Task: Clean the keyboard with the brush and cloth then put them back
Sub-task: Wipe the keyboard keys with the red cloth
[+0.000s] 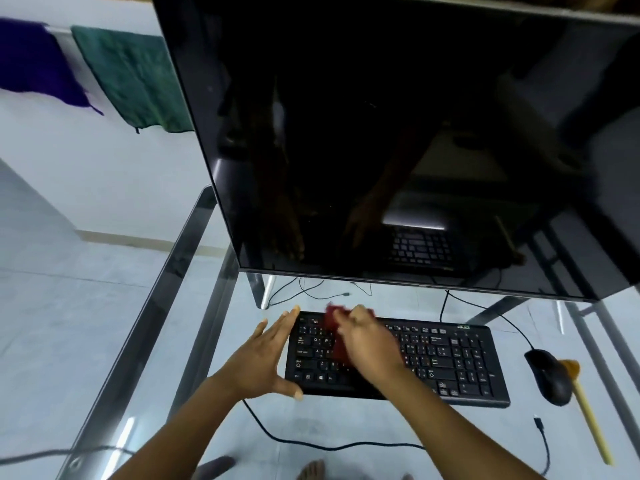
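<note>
Pressing into black keyboard [450, 362]: right hand [372, 344], crumpled red cloth [337, 341]

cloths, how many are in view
3: a purple cloth and a green cloth hanging at upper left, and a red cloth under the right hand on the keyboard. Others may be hidden behind the monitor.

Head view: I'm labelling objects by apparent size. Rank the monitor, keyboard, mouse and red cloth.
1. monitor
2. keyboard
3 and 4. mouse and red cloth: unsure, since the right hand hides much of the cloth.
</note>
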{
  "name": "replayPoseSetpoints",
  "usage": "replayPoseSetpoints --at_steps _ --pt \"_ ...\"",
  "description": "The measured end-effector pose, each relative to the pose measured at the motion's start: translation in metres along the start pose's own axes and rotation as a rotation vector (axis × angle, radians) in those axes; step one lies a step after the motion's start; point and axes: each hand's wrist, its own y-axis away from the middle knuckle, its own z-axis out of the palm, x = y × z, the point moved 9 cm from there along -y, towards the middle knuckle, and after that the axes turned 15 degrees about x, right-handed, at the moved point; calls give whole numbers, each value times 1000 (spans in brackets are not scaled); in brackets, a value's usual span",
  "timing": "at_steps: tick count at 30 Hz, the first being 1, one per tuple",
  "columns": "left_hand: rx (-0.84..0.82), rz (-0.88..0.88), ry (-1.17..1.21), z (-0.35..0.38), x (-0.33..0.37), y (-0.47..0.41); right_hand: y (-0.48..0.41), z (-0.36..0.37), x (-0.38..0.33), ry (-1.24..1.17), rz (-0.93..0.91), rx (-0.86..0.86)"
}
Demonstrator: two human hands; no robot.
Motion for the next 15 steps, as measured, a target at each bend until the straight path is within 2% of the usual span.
replayPoseSetpoints --at_steps 1,2,6,7,9,11,12,14,15 --pt "2 -2 11 0 0 0 -3 -2 7 1 98 32" --pt "7 -1 19 1 0 1 -1 3 0 7 98 16" --pt "7 20 27 0 0 0 30 27 -75 -118 -250 -156" --pt "8 22 26 0 1 0 21 24 -64 -123 -219 -115" --pt "12 20 21 -1 2 -1 -6 4 -11 -59 72 67" --pt "10 11 25 -1 2 -1 -4 -1 5 -54 277 126" --pt "8 8 26 -1 1 0 -1 5 -15 -39 171 103" --pt "3 5 35 0 0 0 20 23 -64 -108 -97 -51" --pt "1 2 40 0 0 0 22 24 -65 -146 -148 -77"
